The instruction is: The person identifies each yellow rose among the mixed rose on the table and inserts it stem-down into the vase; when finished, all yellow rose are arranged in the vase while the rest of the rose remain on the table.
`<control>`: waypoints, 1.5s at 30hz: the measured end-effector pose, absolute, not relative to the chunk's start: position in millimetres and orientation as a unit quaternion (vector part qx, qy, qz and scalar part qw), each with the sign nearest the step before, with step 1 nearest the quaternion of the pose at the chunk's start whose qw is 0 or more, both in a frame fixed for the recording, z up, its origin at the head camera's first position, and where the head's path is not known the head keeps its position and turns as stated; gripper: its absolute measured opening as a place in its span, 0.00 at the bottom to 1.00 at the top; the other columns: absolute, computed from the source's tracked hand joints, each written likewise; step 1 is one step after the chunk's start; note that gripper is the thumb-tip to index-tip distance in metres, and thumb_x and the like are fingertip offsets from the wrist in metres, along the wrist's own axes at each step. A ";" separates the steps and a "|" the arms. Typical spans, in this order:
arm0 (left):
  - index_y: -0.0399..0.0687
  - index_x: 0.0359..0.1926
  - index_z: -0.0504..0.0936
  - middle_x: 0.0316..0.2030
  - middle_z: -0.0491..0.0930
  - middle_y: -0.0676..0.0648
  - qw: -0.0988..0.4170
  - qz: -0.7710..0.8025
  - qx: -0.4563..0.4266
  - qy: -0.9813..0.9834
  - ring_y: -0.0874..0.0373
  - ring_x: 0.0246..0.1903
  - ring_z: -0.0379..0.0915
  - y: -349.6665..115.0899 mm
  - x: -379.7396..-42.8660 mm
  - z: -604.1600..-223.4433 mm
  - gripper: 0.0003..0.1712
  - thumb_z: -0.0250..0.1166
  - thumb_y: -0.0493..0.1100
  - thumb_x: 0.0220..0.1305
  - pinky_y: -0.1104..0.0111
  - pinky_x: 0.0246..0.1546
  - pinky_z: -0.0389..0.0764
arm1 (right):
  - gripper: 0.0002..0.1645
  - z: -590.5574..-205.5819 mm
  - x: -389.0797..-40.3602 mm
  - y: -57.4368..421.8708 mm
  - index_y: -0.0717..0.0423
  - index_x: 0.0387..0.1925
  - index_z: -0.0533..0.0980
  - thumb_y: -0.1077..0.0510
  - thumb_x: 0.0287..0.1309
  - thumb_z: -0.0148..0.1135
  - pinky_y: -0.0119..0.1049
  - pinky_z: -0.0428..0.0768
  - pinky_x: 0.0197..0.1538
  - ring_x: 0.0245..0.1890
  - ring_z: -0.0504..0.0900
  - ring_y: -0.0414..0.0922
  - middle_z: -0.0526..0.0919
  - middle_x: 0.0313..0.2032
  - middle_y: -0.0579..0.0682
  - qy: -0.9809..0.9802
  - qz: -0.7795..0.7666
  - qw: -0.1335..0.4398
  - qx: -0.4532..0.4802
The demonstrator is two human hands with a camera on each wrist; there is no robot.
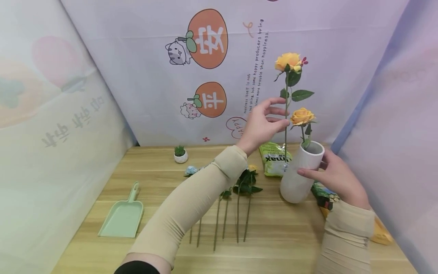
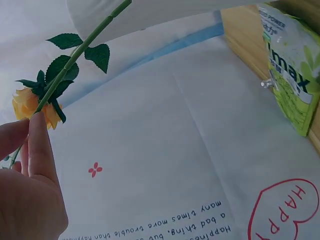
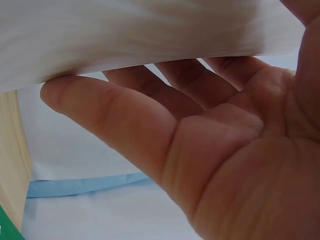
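In the head view my left hand [image 1: 261, 125] pinches the green stem of a yellow rose [image 1: 288, 62] between thumb and fingers. That rose stands upright, its stem running down in front of a green bag. A white vase [image 1: 295, 184] leans to the right, with my right hand [image 1: 338, 178] gripping it near the top. Out of its mouth rises a second yellow rose [image 1: 302, 117], lower than the first. The right wrist view has the thumb [image 3: 110, 107] against the vase wall [image 3: 150, 35], the other fingers curling behind it.
Several artificial flowers [image 1: 244, 187] lie on the wooden table [image 1: 273, 255], partly behind my left sleeve. A green dustpan [image 1: 124, 219] and a small potted plant [image 1: 180, 155] are at left. Behind the vase is the green bag [image 1: 272, 152]; an orange-ended packet [image 1: 380, 232] lies beside my right forearm.
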State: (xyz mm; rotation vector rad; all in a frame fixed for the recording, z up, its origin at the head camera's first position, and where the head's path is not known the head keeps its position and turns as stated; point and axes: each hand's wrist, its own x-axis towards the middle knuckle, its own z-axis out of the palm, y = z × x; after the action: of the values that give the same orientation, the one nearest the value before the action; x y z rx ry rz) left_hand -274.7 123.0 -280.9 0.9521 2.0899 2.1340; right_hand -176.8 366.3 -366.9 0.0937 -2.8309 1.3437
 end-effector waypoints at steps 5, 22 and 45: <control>0.48 0.70 0.78 0.50 0.87 0.46 -0.018 0.701 0.290 0.652 0.58 0.42 0.88 132.6 -278.1 -272.4 0.32 0.73 0.27 0.68 0.67 0.43 0.91 | 0.61 -366.1 -178.6 365.4 0.55 0.83 0.57 0.37 0.62 0.79 0.72 0.77 0.64 0.72 0.69 0.74 0.70 0.74 0.66 -0.902 0.430 0.011 0.035; 0.54 0.68 0.78 0.48 0.87 0.50 -0.061 0.724 0.254 0.638 0.57 0.43 0.90 158.2 -278.7 -250.1 0.33 0.73 0.26 0.67 0.71 0.43 0.90 | 0.62 -367.7 -177.4 366.3 0.55 0.82 0.58 0.35 0.60 0.79 0.72 0.76 0.66 0.74 0.67 0.73 0.71 0.73 0.66 -0.905 0.425 0.004 0.021; 0.50 0.70 0.80 0.48 0.90 0.47 -0.059 0.699 0.283 0.654 0.64 0.39 0.89 175.6 -274.7 -310.2 0.33 0.74 0.28 0.67 0.71 0.41 0.90 | 0.62 -369.2 -180.0 367.1 0.55 0.85 0.53 0.42 0.63 0.79 0.70 0.78 0.64 0.73 0.68 0.73 0.68 0.75 0.67 -0.900 0.434 0.016 0.040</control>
State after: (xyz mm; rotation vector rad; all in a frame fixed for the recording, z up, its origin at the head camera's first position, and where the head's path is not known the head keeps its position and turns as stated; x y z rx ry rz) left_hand -274.7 175.6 -310.2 0.9249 2.1345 2.2838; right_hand -180.0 367.1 -369.2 0.1255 -2.7982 1.3500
